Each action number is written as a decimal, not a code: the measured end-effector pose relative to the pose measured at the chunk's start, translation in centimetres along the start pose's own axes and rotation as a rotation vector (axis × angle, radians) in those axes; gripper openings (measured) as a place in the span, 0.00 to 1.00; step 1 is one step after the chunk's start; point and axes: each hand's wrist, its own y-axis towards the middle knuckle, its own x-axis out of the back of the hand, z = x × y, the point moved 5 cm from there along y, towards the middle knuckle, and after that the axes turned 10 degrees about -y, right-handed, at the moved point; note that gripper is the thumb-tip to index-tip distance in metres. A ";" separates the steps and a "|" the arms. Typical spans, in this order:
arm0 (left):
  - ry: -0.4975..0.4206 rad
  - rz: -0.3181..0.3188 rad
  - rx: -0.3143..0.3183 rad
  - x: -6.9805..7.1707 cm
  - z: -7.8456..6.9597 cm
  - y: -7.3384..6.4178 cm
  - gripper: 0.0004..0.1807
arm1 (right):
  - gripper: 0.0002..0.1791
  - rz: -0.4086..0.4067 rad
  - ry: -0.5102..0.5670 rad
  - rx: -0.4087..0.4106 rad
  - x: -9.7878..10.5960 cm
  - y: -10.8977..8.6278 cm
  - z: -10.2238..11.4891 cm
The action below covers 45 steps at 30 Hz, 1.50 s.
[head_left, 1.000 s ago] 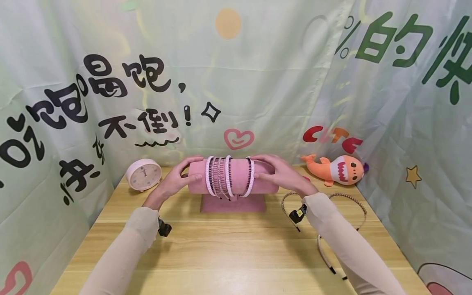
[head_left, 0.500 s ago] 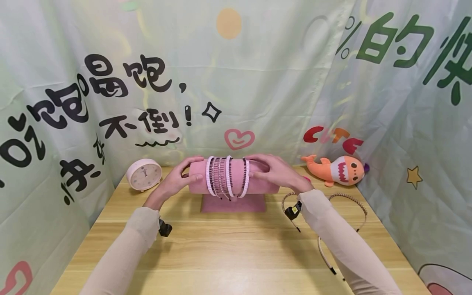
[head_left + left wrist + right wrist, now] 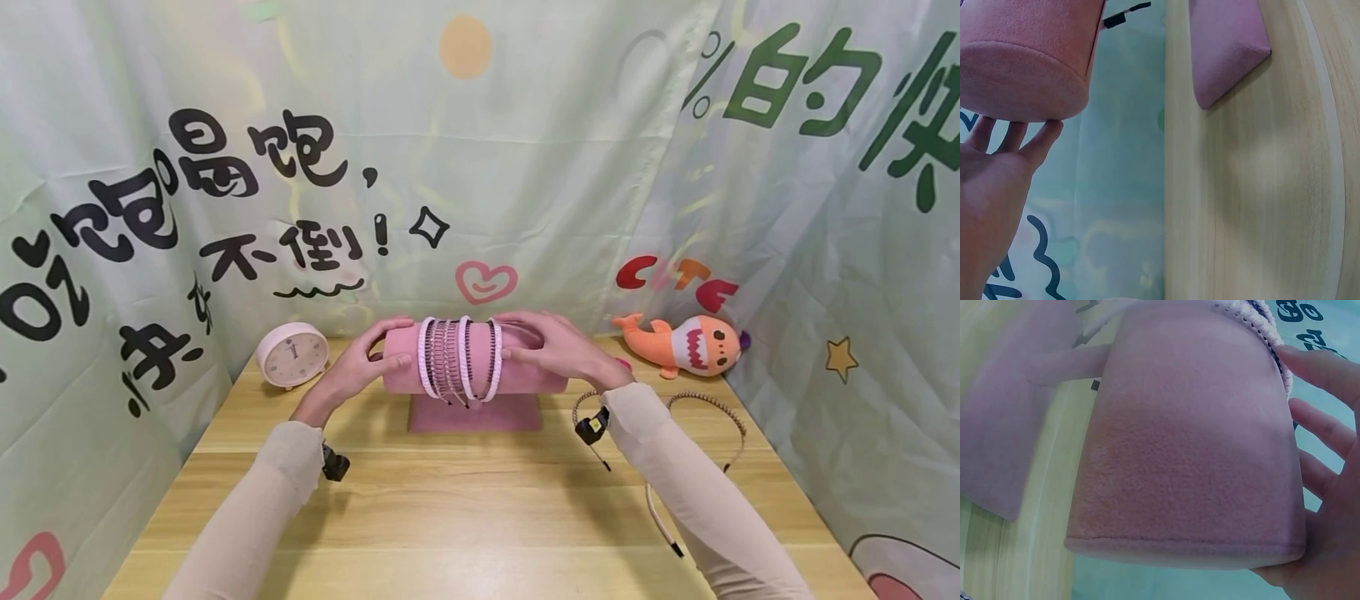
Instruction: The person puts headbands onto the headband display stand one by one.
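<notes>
A pink plush display stand carries a horizontal roll with several headbands around its left and middle part. At the roll's left end is my left hand, thumb in front and fingers over the top; in the left wrist view its fingertips touch the end. My right hand reaches over the roll's right part, thumb and fingers pinching the edge of the rightmost white headband. The right wrist view shows that headband right at the fingertips.
More headbands lie on the wooden table at the right, partly under my right sleeve. A pink clock stands at the back left, an orange plush shark at the back right. Printed cloth hangs behind.
My right hand has moved left along the roll, and the rightmost headband has slid left with it, closer to the others. My left hand has stayed at the roll's left end.
</notes>
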 end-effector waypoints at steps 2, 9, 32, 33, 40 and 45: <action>0.000 -0.001 0.001 0.0 0.1 0.0 0.34 | 0.32 -0.008 0.038 0.005 0.1 -0.1 -0.1; -0.001 0.003 0.000 0.0 0.2 0.0 0.34 | 0.29 -0.029 0.202 -0.052 1.1 -1.5 -1.3; -0.012 0.006 -0.018 0.0 0.0 0.0 0.35 | 0.26 -0.074 0.214 -0.214 4.5 -11.1 -11.3; -0.011 0.005 -0.018 0.0 0.0 -0.1 0.35 | 0.25 -0.073 0.213 -0.219 4.3 -11.4 -11.7; -0.011 0.000 -0.010 0.0 0.0 -0.1 0.34 | 0.25 -0.069 0.200 -0.284 3.0 -13.4 -14.7; -0.010 0.001 -0.006 0.0 0.0 0.0 0.34 | 0.26 -0.036 0.165 -0.310 1.4 -14.4 -16.8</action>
